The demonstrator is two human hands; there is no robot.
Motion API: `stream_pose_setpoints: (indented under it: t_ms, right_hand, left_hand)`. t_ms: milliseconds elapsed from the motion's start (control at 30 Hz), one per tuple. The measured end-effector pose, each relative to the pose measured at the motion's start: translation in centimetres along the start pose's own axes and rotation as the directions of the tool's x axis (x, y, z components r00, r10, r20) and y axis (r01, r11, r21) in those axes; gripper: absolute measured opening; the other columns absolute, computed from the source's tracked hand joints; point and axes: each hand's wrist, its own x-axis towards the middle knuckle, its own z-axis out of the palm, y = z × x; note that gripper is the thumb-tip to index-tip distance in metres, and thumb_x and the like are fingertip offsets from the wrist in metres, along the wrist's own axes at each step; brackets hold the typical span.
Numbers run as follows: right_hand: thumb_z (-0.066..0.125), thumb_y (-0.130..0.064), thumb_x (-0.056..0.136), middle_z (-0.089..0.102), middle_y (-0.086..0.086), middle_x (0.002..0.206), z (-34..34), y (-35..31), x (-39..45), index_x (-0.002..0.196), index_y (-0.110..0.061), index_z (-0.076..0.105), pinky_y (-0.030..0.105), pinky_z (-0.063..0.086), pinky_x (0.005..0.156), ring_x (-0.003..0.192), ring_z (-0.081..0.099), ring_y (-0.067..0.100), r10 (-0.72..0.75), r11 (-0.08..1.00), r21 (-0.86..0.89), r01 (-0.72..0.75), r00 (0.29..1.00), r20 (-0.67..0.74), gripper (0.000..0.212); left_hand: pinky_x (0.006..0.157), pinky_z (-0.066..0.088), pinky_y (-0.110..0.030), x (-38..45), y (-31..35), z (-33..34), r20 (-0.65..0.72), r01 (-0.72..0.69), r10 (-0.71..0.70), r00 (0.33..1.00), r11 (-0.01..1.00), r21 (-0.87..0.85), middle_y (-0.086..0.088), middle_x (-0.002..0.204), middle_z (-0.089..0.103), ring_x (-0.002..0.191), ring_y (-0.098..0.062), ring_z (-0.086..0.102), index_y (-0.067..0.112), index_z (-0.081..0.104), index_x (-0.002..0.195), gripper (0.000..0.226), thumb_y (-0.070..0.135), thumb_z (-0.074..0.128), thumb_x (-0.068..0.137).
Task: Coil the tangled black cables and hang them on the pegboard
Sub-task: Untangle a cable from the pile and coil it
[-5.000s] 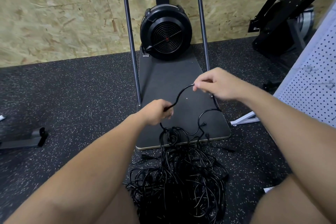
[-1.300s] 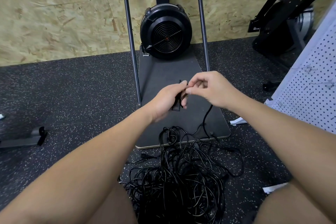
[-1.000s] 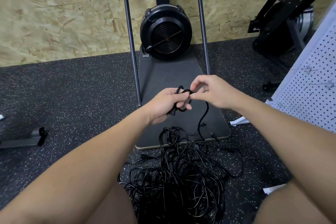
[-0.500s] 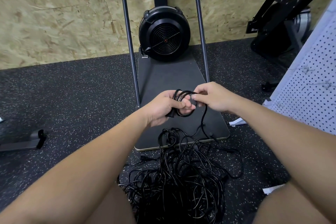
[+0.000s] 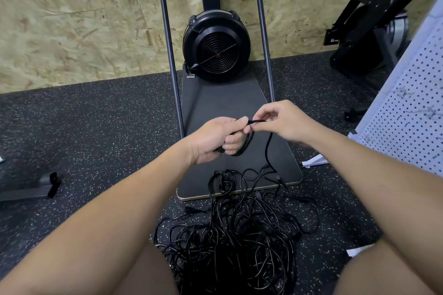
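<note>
A big tangle of black cables lies on the speckled rubber floor between my knees. My left hand is closed around a small coil of black cable, a few loops hanging below its fingers. My right hand pinches the same cable right beside the left thumb. From that pinch the strand drops to the heap. The white pegboard leans at the right edge, with wire hooks on it.
A black fan machine stands on a dark board between two slanted metal poles, against an OSB wall. Black exercise equipment sits far right. A grey bar lies at left. Paper scraps lie near the pegboard's foot.
Both hands came together from being apart. Loops have gathered in my left hand, forming a small coil, while my right hand keeps feeding cable to it. The loose strand has shortened.
</note>
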Motion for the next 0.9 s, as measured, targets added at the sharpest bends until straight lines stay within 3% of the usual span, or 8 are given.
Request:
stream_pose_setpoints:
  t_ms: [100,267,333,433,533,733,833,900]
  right_hand:
    - [0.092,-0.026,0.089,0.082,0.003,0.096,-0.3,0.9,-0.4,0.095,-0.017,0.082,0.039,0.054,0.1,0.091,0.071,0.014,0.108,0.991,0.079,-0.112,0.993,0.056,0.015]
    - [0.091,-0.026,0.09,0.083,-0.004,0.113,0.5,4.0,-1.7,0.125,-0.02,0.068,0.053,0.043,0.123,0.117,0.073,0.016,0.38,0.924,-0.107,-0.366,0.856,0.352,0.042]
    - [0.093,-0.041,0.085,0.072,-0.006,0.139,1.5,4.7,-2.0,0.14,-0.031,0.063,0.052,0.041,0.125,0.135,0.062,0.014,0.425,0.905,-0.171,-0.389,0.83,0.36,0.064]
    - [0.088,-0.05,0.086,0.064,-0.01,0.149,3.3,4.3,-2.1,0.14,-0.041,0.067,0.043,0.043,0.123,0.142,0.056,0.011,0.359,0.92,-0.295,-0.259,0.859,0.364,0.059]
    - [0.069,-0.027,0.106,0.083,-0.012,0.107,4.4,4.2,-2.0,0.114,-0.03,0.076,0.039,0.051,0.114,0.114,0.073,0.01,0.334,0.903,-0.398,-0.16,0.844,0.419,0.011]
    - [0.056,-0.025,0.112,0.073,-0.004,0.076,4.3,1.4,-1.6,0.086,-0.021,0.059,0.046,0.06,0.081,0.071,0.07,0.016,0.115,0.733,-0.64,0.231,0.885,0.451,0.027]
    - [0.067,-0.034,0.108,0.079,-0.002,0.094,4.1,-1.5,-1.4,0.094,-0.02,0.077,0.047,0.058,0.091,0.088,0.071,0.016,-0.139,0.732,-0.573,0.369,0.904,0.404,0.022]
    - [0.078,-0.025,0.102,0.081,-0.008,0.123,3.8,-2.8,-1.5,0.11,-0.021,0.086,0.032,0.056,0.108,0.114,0.073,0.003,-0.255,0.836,-0.408,0.368,0.917,0.306,0.012]
  left_hand:
    - [0.051,0.022,-0.029,-0.1,0.3,-0.1,-0.066,-0.003,-0.002,0.998,0.998,-0.062,0.005,0.058,0.026,0.052,-0.014,0.018,0.02,0.054,0.088,0.041,0.044,0.041,0.118]
    - [0.055,0.019,-0.032,-0.1,0.7,-0.7,-0.097,-0.016,-0.002,0.995,0.982,-0.191,0.007,0.058,0.026,0.053,-0.014,0.02,0.023,0.051,0.085,0.039,0.042,0.039,0.117]
    - [0.056,0.017,-0.033,-0.1,0.9,-0.9,-0.103,-0.04,0.018,0.995,0.975,-0.218,0.007,0.059,0.026,0.053,-0.014,0.02,0.023,0.052,0.085,0.038,0.04,0.04,0.117]
    - [0.058,0.015,-0.034,-0.1,1.1,-1.0,-0.133,-0.089,0.058,0.989,0.966,-0.242,0.007,0.06,0.026,0.053,-0.014,0.02,0.022,0.053,0.087,0.037,0.039,0.041,0.117]
    - [0.057,0.019,-0.031,0.1,0.9,-1.3,-0.257,-0.163,0.098,0.961,0.956,-0.243,0.004,0.067,0.029,0.057,-0.015,0.023,0.021,0.052,0.09,0.028,0.029,0.043,0.115]
    - [0.064,0.058,-0.031,0.5,0.0,-2.6,-0.471,-0.178,0.103,0.876,0.977,-0.116,-0.017,0.089,0.079,0.074,-0.028,0.075,0.011,0.052,0.102,0.018,0.009,0.037,0.113]
    - [0.082,0.068,-0.036,0.5,-0.3,-2.1,-0.378,-0.184,0.131,0.917,0.977,-0.107,-0.025,0.11,0.08,0.101,-0.036,0.081,0.005,0.052,0.115,0.019,0.007,0.034,0.116]
    - [0.071,0.064,-0.033,0.4,-0.4,-1.5,-0.367,-0.149,0.134,0.92,0.989,-0.013,-0.01,0.097,0.082,0.085,-0.023,0.08,0.007,0.057,0.119,0.019,0.008,0.038,0.116]
